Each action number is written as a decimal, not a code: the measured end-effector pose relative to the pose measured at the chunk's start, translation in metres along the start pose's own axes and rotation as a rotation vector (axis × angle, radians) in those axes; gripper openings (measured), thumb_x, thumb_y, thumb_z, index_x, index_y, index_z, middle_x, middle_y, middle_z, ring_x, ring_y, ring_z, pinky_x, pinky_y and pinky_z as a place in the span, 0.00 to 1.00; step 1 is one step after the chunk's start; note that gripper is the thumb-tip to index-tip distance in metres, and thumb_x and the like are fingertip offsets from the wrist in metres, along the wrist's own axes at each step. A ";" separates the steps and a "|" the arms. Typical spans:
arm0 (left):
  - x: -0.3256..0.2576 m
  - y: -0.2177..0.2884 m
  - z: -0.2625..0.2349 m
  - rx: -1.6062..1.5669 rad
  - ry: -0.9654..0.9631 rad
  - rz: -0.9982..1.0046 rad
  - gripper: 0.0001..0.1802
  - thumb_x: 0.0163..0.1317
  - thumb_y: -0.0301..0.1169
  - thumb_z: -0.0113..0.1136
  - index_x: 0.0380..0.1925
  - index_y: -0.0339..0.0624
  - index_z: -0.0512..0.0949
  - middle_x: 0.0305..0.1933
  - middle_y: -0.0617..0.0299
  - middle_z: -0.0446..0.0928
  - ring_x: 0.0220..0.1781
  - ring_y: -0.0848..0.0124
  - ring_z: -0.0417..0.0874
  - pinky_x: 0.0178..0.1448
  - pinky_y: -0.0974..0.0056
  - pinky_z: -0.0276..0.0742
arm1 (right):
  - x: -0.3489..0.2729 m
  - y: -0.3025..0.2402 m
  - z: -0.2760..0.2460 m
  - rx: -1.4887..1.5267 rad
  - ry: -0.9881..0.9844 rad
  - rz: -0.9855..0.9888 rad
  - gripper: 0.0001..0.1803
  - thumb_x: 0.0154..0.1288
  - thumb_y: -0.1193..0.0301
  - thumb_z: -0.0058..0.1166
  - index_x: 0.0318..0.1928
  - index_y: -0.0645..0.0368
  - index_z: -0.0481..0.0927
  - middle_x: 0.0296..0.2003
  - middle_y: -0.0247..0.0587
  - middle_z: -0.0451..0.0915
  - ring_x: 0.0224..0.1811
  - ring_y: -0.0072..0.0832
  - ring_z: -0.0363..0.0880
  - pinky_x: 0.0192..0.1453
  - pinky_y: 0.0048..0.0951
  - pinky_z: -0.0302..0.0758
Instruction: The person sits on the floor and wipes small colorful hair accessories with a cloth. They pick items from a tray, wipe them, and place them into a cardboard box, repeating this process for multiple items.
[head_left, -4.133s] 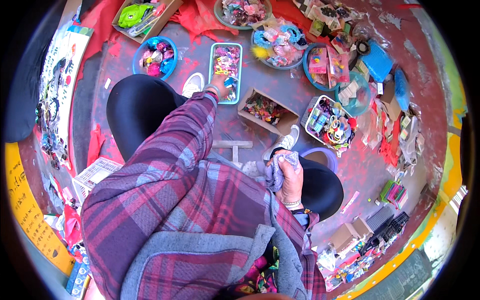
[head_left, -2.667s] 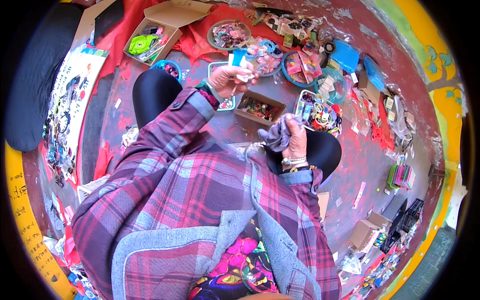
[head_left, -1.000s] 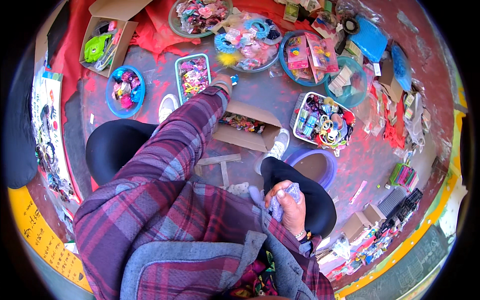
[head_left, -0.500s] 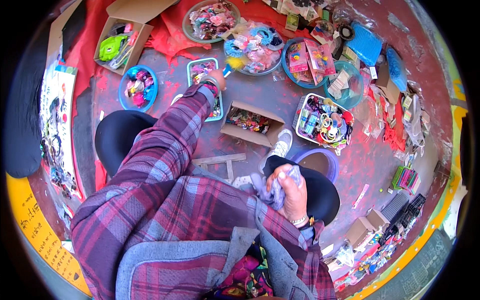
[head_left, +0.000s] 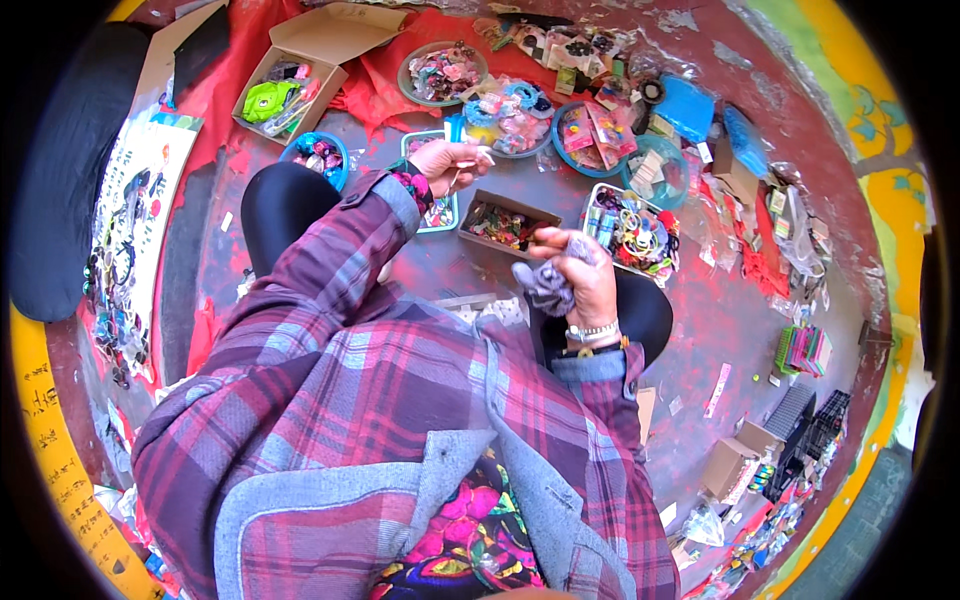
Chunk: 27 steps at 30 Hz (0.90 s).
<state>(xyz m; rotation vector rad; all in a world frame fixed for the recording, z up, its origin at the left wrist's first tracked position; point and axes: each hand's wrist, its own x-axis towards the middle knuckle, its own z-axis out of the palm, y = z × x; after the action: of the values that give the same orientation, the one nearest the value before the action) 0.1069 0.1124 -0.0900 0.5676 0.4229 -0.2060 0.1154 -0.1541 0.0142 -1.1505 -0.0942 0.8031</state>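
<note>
My left hand (head_left: pixel 450 166) is raised over the far end of a green-rimmed tray (head_left: pixel 452 216), its fingertips pinching a small white item (head_left: pixel 486 155). A thin pale strand hangs below the fingers; the item's kind is too small to make out. Wrapped in my right hand (head_left: pixel 592 283) is a crumpled purple-grey cloth (head_left: pixel 548 284), held over my right knee. Between the hands, on the floor, sits an open cardboard box (head_left: pixel 545 219) of small colourful pieces. Right of it, a white basket (head_left: pixel 592 207) is full of hair ties and bands.
Round basins of hair ornaments stand along the far side, among them a blue basin (head_left: pixel 343 160) and a teal basin (head_left: pixel 677 190). A cardboard box (head_left: pixel 325 95) with a green item is at far left. Black crates (head_left: pixel 820 440) and small packets lie at right.
My left hand has drawn back from the tray and moved slightly right, with a white item now in its fingertips. My right hand has risen farther out with the cloth. The whole view has shifted.
</note>
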 end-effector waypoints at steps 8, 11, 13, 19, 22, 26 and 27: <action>-0.114 -0.053 0.113 0.095 -0.064 -0.125 0.06 0.59 0.26 0.51 0.33 0.34 0.72 0.27 0.61 0.74 0.25 0.79 0.74 0.22 0.78 0.66 | -0.043 0.010 0.032 -0.339 -0.019 -0.293 0.15 0.55 0.77 0.58 0.44 0.61 0.75 0.30 0.30 0.77 0.25 0.11 0.71 0.25 0.12 0.67; -0.128 -0.071 0.115 0.092 -0.100 -0.099 0.07 0.60 0.29 0.53 0.32 0.36 0.72 0.28 0.61 0.75 0.27 0.75 0.76 0.22 0.77 0.65 | -0.057 0.010 0.040 -0.208 0.057 -0.228 0.06 0.58 0.75 0.57 0.35 0.62 0.77 0.27 0.32 0.78 0.24 0.14 0.74 0.25 0.13 0.69; -0.134 -0.071 0.118 0.059 -0.086 -0.121 0.07 0.61 0.30 0.53 0.32 0.36 0.72 0.30 0.60 0.76 0.28 0.75 0.76 0.21 0.77 0.65 | -0.055 0.009 0.032 -0.100 0.114 -0.254 0.05 0.58 0.74 0.55 0.34 0.62 0.76 0.28 0.34 0.79 0.25 0.18 0.76 0.25 0.17 0.72; -0.136 -0.077 0.105 0.064 -0.144 -0.027 0.08 0.58 0.28 0.57 0.35 0.38 0.72 0.31 0.60 0.76 0.26 0.76 0.77 0.18 0.78 0.64 | -0.060 0.010 0.012 0.285 0.166 -0.041 0.06 0.59 0.73 0.52 0.33 0.64 0.76 0.25 0.38 0.78 0.21 0.23 0.75 0.25 0.20 0.72; -0.140 -0.081 0.107 0.088 -0.169 -0.015 0.09 0.56 0.26 0.59 0.36 0.38 0.72 0.31 0.59 0.76 0.25 0.77 0.76 0.18 0.79 0.63 | -0.059 0.016 0.009 0.374 0.176 0.015 0.06 0.59 0.73 0.52 0.34 0.65 0.76 0.25 0.39 0.78 0.21 0.23 0.75 0.26 0.21 0.73; -0.144 -0.085 0.117 0.143 -0.206 -0.027 0.09 0.57 0.27 0.57 0.37 0.38 0.72 0.33 0.58 0.77 0.25 0.79 0.76 0.19 0.80 0.64 | -0.059 0.018 0.019 0.329 0.181 -0.002 0.07 0.59 0.74 0.52 0.34 0.66 0.76 0.25 0.39 0.78 0.22 0.24 0.75 0.26 0.21 0.73; -0.140 -0.088 0.112 0.151 -0.226 -0.015 0.09 0.58 0.28 0.57 0.37 0.38 0.72 0.34 0.58 0.77 0.25 0.79 0.76 0.20 0.80 0.64 | -0.056 0.022 0.017 0.328 0.156 0.000 0.07 0.59 0.74 0.51 0.34 0.67 0.75 0.25 0.39 0.78 0.22 0.24 0.76 0.26 0.20 0.73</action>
<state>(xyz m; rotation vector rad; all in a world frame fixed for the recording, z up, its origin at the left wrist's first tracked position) -0.0083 -0.0130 0.0150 0.6817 0.1932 -0.3151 0.0560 -0.1712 0.0207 -0.8975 0.1617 0.6960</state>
